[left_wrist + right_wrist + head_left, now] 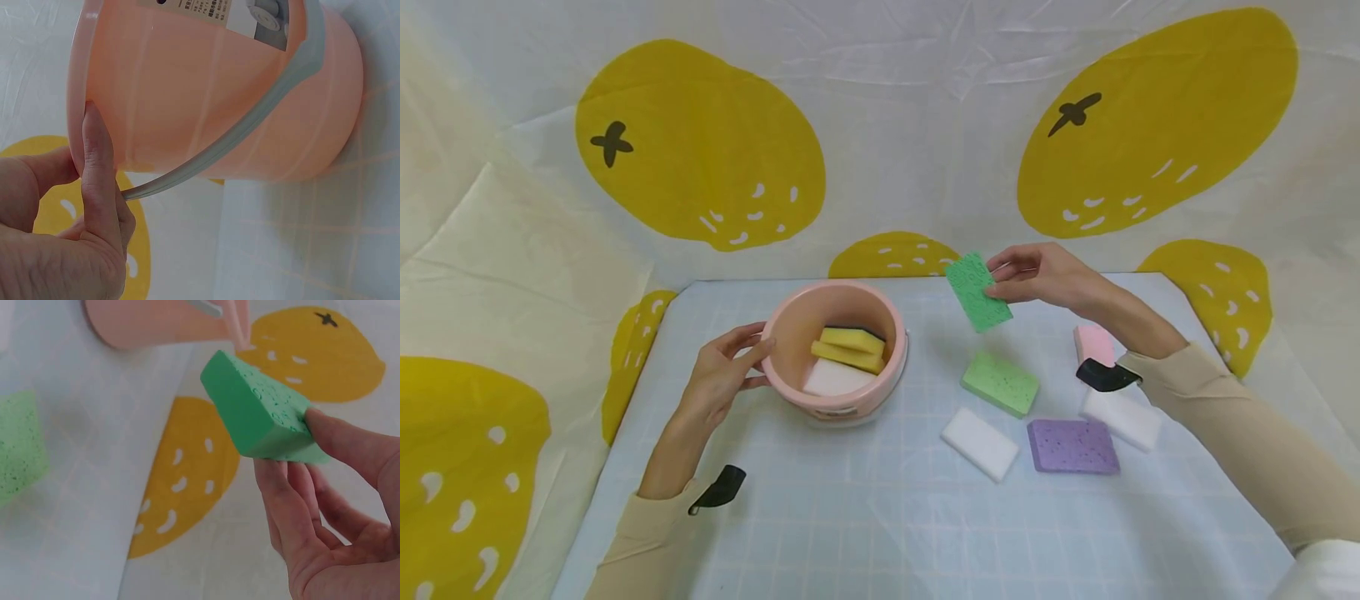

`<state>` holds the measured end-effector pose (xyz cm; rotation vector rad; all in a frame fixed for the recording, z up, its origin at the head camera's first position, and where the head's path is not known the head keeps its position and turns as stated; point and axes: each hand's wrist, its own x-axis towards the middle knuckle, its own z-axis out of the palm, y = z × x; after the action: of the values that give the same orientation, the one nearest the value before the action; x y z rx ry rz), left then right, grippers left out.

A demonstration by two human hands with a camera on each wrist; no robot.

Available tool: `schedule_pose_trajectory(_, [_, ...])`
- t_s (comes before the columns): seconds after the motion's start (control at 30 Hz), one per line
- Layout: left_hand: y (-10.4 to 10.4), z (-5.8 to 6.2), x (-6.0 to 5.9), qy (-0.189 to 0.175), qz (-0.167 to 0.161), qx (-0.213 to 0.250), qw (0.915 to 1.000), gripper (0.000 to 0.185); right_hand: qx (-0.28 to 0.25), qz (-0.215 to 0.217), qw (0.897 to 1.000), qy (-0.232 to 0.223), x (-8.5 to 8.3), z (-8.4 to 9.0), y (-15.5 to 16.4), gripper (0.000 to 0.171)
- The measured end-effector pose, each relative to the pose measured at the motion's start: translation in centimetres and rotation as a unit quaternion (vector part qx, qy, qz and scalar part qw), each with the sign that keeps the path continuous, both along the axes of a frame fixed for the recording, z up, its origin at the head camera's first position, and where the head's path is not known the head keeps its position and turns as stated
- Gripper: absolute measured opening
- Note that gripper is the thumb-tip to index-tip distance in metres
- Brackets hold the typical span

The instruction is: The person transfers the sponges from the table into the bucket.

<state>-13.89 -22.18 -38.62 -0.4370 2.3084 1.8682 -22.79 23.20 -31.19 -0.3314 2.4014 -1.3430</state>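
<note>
A pink bucket (790,398) stands left of the table's middle, with two yellow sponges (850,348) and a white sponge (837,379) inside. My left hand (718,373) pinches its rim from the left, thumb on one side and fingers on the other, as the left wrist view shows. The bucket's grey handle (244,125) hangs down along its side. To the right of the bucket, my right hand (1037,273) holds a green sponge (976,292) up above the table, between thumb and fingers. The right wrist view shows the sponge (262,412) tilted near the bucket.
Right of the bucket lie a light green sponge (1000,383), a white sponge (980,443), a purple sponge (1072,446), another white sponge (1123,419) and a pink sponge (1093,343) partly behind my right wrist. A patterned curtain (917,125) hangs behind the table.
</note>
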Motion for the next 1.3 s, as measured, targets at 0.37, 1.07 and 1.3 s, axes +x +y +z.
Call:
schedule_pose_trajectory(0.37, [0.2, 0.3, 0.1, -0.003, -0.002, 0.004, 1.0000, 0.058, -0.038, 0.017, 0.999, -0.007, -0.8, 0.9, -3.2, 0.044])
schedule_pose_trajectory(1.07, [0.0, -0.2, 0.0, -0.004, 0.006, 0.005, 1.0000, 0.057, -0.053, 0.089, 0.995, 0.009, -1.4, 1.3, -9.8, 0.042])
schedule_pose_trajectory(1.3, [0.1, 0.0, 0.1, -0.004, 0.008, 0.005, 0.9999, 0.058, -0.057, 0.128, 0.990, 0.009, -1.5, 0.9, -12.2, 0.038])
